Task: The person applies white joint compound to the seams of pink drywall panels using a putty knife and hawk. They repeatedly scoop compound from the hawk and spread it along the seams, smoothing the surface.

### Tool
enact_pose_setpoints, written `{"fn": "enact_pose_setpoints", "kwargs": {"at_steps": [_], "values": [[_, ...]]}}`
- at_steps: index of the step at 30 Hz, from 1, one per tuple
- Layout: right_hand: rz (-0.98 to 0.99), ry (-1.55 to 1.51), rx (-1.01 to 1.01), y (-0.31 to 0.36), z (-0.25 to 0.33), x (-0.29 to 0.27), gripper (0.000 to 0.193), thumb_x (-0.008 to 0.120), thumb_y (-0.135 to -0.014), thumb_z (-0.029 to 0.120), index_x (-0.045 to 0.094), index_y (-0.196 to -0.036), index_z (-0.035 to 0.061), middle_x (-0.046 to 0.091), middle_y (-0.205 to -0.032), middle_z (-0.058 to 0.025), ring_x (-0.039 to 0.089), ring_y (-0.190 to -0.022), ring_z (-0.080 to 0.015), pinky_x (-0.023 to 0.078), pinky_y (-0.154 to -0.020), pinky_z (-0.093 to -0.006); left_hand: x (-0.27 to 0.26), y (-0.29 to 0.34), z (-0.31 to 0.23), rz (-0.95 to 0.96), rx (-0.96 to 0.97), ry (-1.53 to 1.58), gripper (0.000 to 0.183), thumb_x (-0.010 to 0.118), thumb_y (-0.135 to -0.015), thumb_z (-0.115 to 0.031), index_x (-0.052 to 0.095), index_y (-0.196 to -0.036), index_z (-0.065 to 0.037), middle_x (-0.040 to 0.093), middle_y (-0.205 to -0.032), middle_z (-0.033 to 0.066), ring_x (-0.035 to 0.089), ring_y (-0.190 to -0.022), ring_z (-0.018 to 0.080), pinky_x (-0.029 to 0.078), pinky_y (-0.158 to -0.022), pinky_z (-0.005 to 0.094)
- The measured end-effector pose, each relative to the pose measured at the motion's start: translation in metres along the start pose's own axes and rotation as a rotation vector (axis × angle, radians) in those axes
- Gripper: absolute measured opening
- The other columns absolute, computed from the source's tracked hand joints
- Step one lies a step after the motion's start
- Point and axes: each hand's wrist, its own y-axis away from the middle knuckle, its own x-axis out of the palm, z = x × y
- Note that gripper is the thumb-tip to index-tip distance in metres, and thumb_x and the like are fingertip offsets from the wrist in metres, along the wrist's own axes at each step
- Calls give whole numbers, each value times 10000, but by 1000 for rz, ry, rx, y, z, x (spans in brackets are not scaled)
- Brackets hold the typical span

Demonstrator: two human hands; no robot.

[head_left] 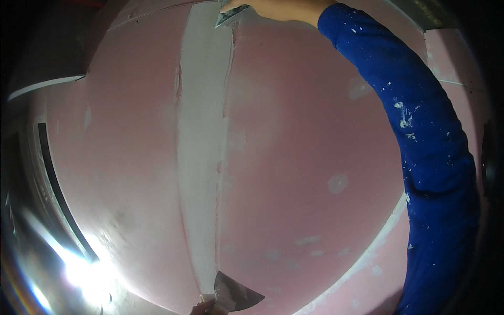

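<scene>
A wide pale stripe of joint compound (202,136) runs from top to bottom over a pink board wall (294,136), rough along its edges. At the top, my right hand (257,6) grips a putty knife (231,17), whose blade rests at the stripe's upper right edge; the frame's edge cuts off part of this hand. Low in the view, my left hand (203,307) is closed on a second putty knife (237,294), with its broad, dark metal blade pointing right, near the stripe's lower end. Most of the left hand is out of view.
My blue sleeve (420,131), spotted with white, arches down the right side. Dried filler patches (337,183) dot the wall. A bright lamp (92,278) glares at lower left. A pale curved seam (362,268) crosses the lower right, and a dark strip (60,189) stands at left.
</scene>
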Motion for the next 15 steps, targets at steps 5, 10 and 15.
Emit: {"fn": "enact_pose_setpoints", "kwargs": {"at_steps": [5, 10, 15], "values": [[96, 3, 101, 21, 0, -5, 471, 525, -845, -63, 753, -1168, 193, 671, -1314, -47, 532, -1265, -283, 327, -1119, -475, 5, -12, 8, 9, 27, -108, 389, 669, -936, -158, 606, -1294, -20, 682, -867, 65, 629, -564, 117, 507, -447, 247], [85, 8, 60, 77, -17, -25, 519, 507, -834, -117, 749, -1176, 190, 663, -1326, -52, 529, -1273, -273, 311, -1139, -466, 16, -29, -1, 12, 85, -122, 393, 660, -939, -155, 604, -1306, -22, 680, -818, 55, 625, -557, 112, 499, -442, 246], [160, 96, 214, 142, -31, -51, 535, 527, -816, -143, 745, -1183, 181, 642, -1360, -65, 510, -1302, -251, 281, -1165, -463, 14, -45, -24, 78, 6, -237, 395, 677, -934, -184, 611, -1291, -27, 671, -757, 42, 613, -534, 111, 471, -427, 243]]}}
